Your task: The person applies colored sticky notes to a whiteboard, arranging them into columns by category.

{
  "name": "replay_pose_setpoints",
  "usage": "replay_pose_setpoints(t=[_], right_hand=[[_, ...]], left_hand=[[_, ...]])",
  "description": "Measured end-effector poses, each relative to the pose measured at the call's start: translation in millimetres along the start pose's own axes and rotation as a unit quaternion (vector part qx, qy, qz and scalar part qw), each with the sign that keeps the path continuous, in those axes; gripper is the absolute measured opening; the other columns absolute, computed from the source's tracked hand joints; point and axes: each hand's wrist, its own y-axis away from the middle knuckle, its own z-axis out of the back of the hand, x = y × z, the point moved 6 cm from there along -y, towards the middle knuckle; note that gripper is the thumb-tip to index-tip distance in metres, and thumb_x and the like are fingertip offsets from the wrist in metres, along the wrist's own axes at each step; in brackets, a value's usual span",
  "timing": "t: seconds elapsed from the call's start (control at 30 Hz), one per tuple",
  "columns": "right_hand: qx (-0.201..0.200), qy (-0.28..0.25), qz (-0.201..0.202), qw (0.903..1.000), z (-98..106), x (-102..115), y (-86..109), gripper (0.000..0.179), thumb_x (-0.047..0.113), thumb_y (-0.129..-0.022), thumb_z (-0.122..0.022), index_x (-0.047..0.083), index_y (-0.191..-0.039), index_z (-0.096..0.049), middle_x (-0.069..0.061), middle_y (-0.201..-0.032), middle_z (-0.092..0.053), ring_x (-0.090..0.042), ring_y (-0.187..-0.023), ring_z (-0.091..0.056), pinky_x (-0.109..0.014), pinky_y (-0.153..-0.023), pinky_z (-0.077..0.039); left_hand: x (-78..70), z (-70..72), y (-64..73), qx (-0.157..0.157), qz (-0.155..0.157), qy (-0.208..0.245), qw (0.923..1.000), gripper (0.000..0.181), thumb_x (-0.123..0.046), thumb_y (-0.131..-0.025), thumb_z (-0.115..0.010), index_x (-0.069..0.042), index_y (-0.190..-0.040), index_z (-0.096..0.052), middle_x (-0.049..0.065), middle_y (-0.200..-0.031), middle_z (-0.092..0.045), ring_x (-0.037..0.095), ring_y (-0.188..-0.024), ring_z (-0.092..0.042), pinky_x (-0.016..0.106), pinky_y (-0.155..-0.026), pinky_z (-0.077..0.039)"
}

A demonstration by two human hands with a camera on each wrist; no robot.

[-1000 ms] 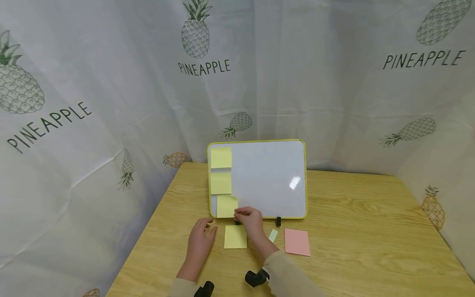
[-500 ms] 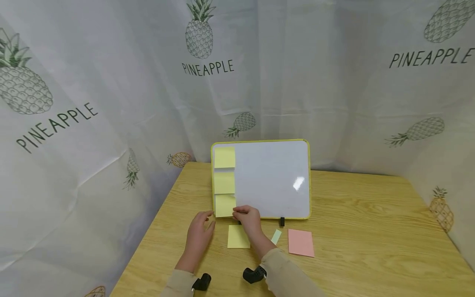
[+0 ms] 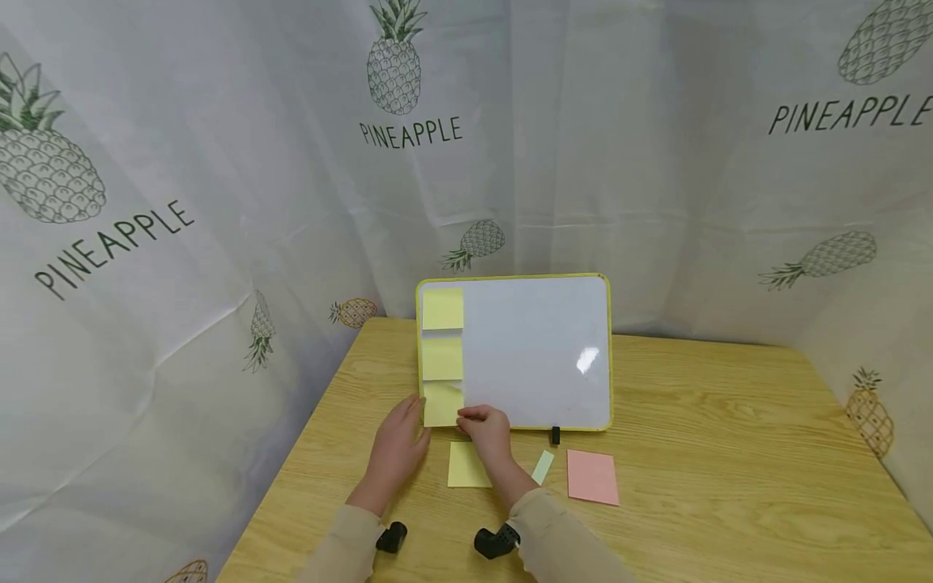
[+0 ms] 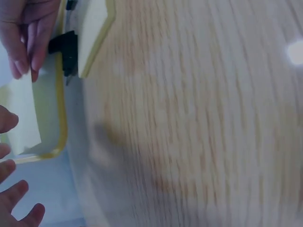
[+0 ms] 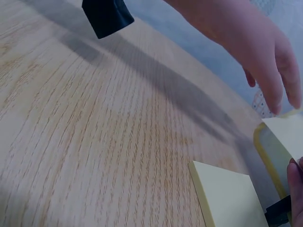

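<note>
Whiteboard [image 3: 528, 348] behind; lowest yellow note [image 3: 442, 405] pinched between right fingers [image 3: 474, 412].

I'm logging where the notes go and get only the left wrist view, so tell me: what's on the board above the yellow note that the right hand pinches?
Observer: Two more yellow notes, one over the other along the left edge of the board.
Operator: Anything right of the yellow pad?
Observer: Yes, a pink square lies flat on the table.
Operator: And what lies on the table between those two?
Observer: A pale green strip, set at a slant.
</note>
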Motion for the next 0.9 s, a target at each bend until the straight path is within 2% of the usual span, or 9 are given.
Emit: replay_pose_setpoints(t=[0.2, 0.33, 0.43, 0.5, 0.57, 0.63, 0.77, 0.83, 0.9], right_hand=[[-0.002, 0.013, 0.003, 0.9999, -1, -2, -0.9, 0.013, -0.009, -0.086, -0.068, -0.013, -0.099, -0.068, -0.019, -0.095, -0.068, -0.035, -0.086, -0.069, -0.038, -0.077, -0.056], [0.003, 0.028, 0.006, 0.9996, -1, -3, -0.6, 0.015, -0.007, -0.086, -0.068, -0.011, -0.100, -0.069, -0.017, -0.095, -0.068, -0.033, -0.087, -0.069, -0.037, -0.078, -0.056], [0.008, 0.078, 0.027, 0.9965, 1, 2, 1.4, 0.014, -0.003, -0.086, -0.070, -0.006, -0.099, -0.070, -0.011, -0.096, -0.066, -0.028, -0.086, -0.067, -0.032, -0.075, -0.056], [0.016, 0.143, 0.065, 0.9875, 3, 8, 2.7, 0.012, 0.001, -0.087, -0.072, -0.002, -0.099, -0.072, -0.006, -0.094, -0.065, -0.022, -0.084, -0.064, -0.029, -0.070, -0.055], [0.024, 0.222, 0.111, 0.9684, 3, 16, 4.4, 0.011, 0.005, -0.087, -0.072, 0.002, -0.098, -0.073, -0.002, -0.093, -0.062, -0.018, -0.083, -0.061, -0.027, -0.067, -0.053], [0.039, 0.300, 0.164, 0.9391, 1, 24, 6.4, 0.011, 0.008, -0.088, -0.073, 0.005, -0.098, -0.074, 0.000, -0.093, -0.061, -0.018, -0.084, -0.060, -0.028, -0.069, -0.052], [0.074, 0.415, 0.288, 0.8598, -7, 36, 11.9, 0.014, 0.010, -0.085, -0.077, 0.008, -0.099, -0.075, 0.000, -0.098, -0.063, -0.020, -0.091, -0.059, -0.033, -0.077, -0.052], [0.083, 0.445, 0.358, 0.8168, -11, 40, 14.6, 0.016, 0.008, -0.081, -0.079, 0.008, -0.097, -0.075, -0.001, -0.099, -0.065, -0.020, -0.093, -0.060, -0.034, -0.080, -0.051], [0.089, 0.464, 0.412, 0.7793, -14, 42, 16.0, 0.018, 0.006, -0.079, -0.081, 0.008, -0.096, -0.075, -0.002, -0.100, -0.067, -0.021, -0.095, -0.061, -0.035, -0.084, -0.050]], left_hand=[[1.8, -5.2, -5.6, 0.017, -0.053, -0.036, 0.9978, 0.057, -0.012, -0.085, -0.075, 0.005, -0.135, -0.053, 0.018, -0.143, -0.046, 0.035, -0.128, -0.046, 0.047, -0.102, -0.040], [2.2, -7.4, -7.1, 0.016, -0.069, -0.046, 0.9964, 0.058, -0.012, -0.084, -0.075, 0.005, -0.135, -0.053, 0.018, -0.144, -0.044, 0.038, -0.127, -0.046, 0.049, -0.101, -0.041], [3.0, -9.6, -7.2, 0.019, -0.067, -0.051, 0.9962, 0.058, -0.013, -0.085, -0.075, 0.005, -0.135, -0.053, 0.018, -0.146, -0.043, 0.039, -0.127, -0.046, 0.050, -0.100, -0.041], [4.6, -12.0, -6.5, 0.025, -0.061, -0.058, 0.9962, 0.058, -0.014, -0.085, -0.075, 0.004, -0.136, -0.052, 0.017, -0.147, -0.041, 0.038, -0.127, -0.045, 0.051, -0.100, -0.041], [5.9, -14.3, -5.9, 0.031, -0.055, -0.065, 0.9959, 0.059, -0.016, -0.086, -0.075, 0.004, -0.137, -0.051, 0.016, -0.149, -0.039, 0.039, -0.127, -0.045, 0.052, -0.098, -0.042], [7.3, -16.4, -5.1, 0.039, -0.049, -0.074, 0.9953, 0.061, -0.017, -0.086, -0.074, 0.003, -0.139, -0.050, 0.014, -0.150, -0.037, 0.039, -0.127, -0.044, 0.053, -0.095, -0.044], [7.4, -17.2, -4.3, 0.051, -0.045, -0.088, 0.9938, 0.064, -0.019, -0.086, -0.075, 0.001, -0.141, -0.048, 0.012, -0.152, -0.033, 0.038, -0.127, -0.044, 0.054, -0.092, -0.046], [7.4, -17.7, -4.2, 0.053, -0.047, -0.093, 0.9932, 0.065, -0.019, -0.086, -0.075, 0.001, -0.142, -0.047, 0.012, -0.153, -0.033, 0.037, -0.127, -0.044, 0.053, -0.091, -0.046], [7.5, -18.1, -4.5, 0.055, -0.048, -0.095, 0.9928, 0.065, -0.019, -0.086, -0.075, 0.001, -0.142, -0.047, 0.012, -0.153, -0.033, 0.037, -0.126, -0.044, 0.052, -0.091, -0.047]])
